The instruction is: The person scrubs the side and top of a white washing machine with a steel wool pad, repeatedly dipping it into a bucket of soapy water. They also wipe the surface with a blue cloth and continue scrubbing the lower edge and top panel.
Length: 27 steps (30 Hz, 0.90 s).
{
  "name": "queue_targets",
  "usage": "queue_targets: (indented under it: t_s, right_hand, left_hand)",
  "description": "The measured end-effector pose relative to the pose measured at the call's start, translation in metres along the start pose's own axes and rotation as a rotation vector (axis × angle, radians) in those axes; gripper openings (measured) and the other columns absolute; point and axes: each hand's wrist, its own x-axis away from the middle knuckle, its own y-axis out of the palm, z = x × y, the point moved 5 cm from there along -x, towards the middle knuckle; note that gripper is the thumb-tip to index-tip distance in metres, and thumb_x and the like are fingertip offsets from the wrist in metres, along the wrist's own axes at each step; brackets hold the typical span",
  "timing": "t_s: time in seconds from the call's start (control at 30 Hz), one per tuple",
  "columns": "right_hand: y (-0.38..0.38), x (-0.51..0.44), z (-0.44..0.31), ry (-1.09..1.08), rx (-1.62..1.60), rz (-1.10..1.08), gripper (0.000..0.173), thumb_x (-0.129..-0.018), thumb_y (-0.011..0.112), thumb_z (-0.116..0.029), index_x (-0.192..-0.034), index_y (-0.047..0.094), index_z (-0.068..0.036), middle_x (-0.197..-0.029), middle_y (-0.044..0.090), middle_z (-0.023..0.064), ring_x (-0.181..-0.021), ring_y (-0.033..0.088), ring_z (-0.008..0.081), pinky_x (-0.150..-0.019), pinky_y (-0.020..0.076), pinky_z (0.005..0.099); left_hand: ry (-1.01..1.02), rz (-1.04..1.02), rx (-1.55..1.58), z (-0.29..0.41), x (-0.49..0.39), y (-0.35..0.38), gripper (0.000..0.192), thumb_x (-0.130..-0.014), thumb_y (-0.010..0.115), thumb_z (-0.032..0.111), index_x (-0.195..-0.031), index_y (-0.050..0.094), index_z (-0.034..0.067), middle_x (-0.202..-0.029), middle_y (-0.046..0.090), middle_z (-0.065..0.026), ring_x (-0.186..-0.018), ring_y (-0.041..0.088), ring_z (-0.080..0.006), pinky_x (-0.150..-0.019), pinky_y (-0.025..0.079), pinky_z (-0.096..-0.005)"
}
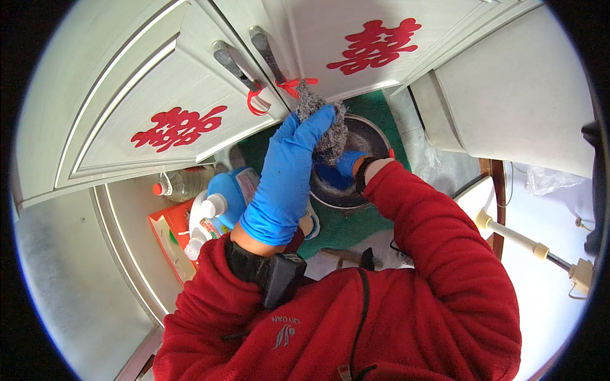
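Observation:
In a blue rubber glove, my left hand [296,147] grips a grey, shaggy clump of fibrous material [312,102]; I cannot tell if it is a rag or a mop head. The clump hangs down over a round, dark basin [355,194] with a light metal-like rim. My right hand [350,163], gloved in blue too, reaches into the basin beneath the clump. Its fingers are largely hidden, so whether they hold anything does not show. Greyish residue or suds coat part of the basin's inside. A green mat [333,231] lies under the basin.
White cabinet doors [157,95] with red paper cut-outs and ribbon-tied handles [236,66] stand close ahead. To the left are a blue detergent bottle [226,193], a clear red-capped bottle [186,185] and a red box [174,224]. A white pole [519,240] stretches along the right.

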Motion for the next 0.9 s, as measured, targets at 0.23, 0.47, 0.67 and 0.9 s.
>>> queue_targets:
  t_s: [0.23, 0.47, 0.67, 0.9]
  right_hand:
    - [-0.089, 0.053, -0.018, -0.078, 0.173, -0.206, 0.041, -0.090, 0.057, -0.043, -0.116, 0.065, -0.012, -0.105, 0.069, 0.0208, -0.096, 0.065, 0.0412, -0.082, 0.0512, 0.0473]
    - [-0.186, 0.154, -0.054, -0.071, -0.246, 0.227, 0.040, -0.094, 0.058, -0.048, -0.104, 0.066, -0.010, -0.100, 0.068, 0.0176, -0.090, 0.066, 0.0339, -0.080, 0.0514, 0.0425]
    - [-0.220, 0.210, -0.073, -0.179, -0.504, 0.430, 0.030, -0.095, 0.062, -0.034, -0.104, 0.064, -0.005, -0.101, 0.066, 0.0156, -0.093, 0.064, 0.0255, -0.085, 0.0501, 0.0360]
    - [-0.203, 0.208, -0.062, -0.199, -0.523, 0.553, 0.030, -0.093, 0.064, -0.029, -0.113, 0.065, -0.006, -0.112, 0.064, 0.0158, -0.103, 0.063, 0.0277, -0.091, 0.0492, 0.0364]
  left_hand:
    - [-0.116, -0.039, 0.106, -0.017, -0.012, -0.002, 0.034, -0.092, 0.060, 0.020, -0.117, 0.060, -0.003, -0.102, 0.068, -0.0130, -0.091, 0.067, -0.0203, -0.086, 0.054, -0.0310]
    - [0.025, -0.199, -0.405, -0.019, -0.028, -0.008, 0.057, -0.075, 0.056, -0.001, -0.131, 0.053, -0.003, -0.115, 0.064, -0.0163, -0.090, 0.066, -0.0224, -0.081, 0.055, -0.0312]
    - [-0.070, -0.531, -0.818, -0.064, -0.018, 0.012, 0.098, -0.067, 0.061, -0.009, -0.156, 0.028, 0.014, -0.142, 0.053, -0.0107, -0.115, 0.056, -0.0194, -0.093, 0.049, -0.0272]
    - [-0.211, -0.510, -0.408, -0.075, -0.018, 0.028, 0.057, -0.078, 0.073, 0.010, -0.132, 0.058, 0.001, -0.113, 0.067, -0.0100, -0.102, 0.062, -0.0192, -0.094, 0.048, -0.0305]
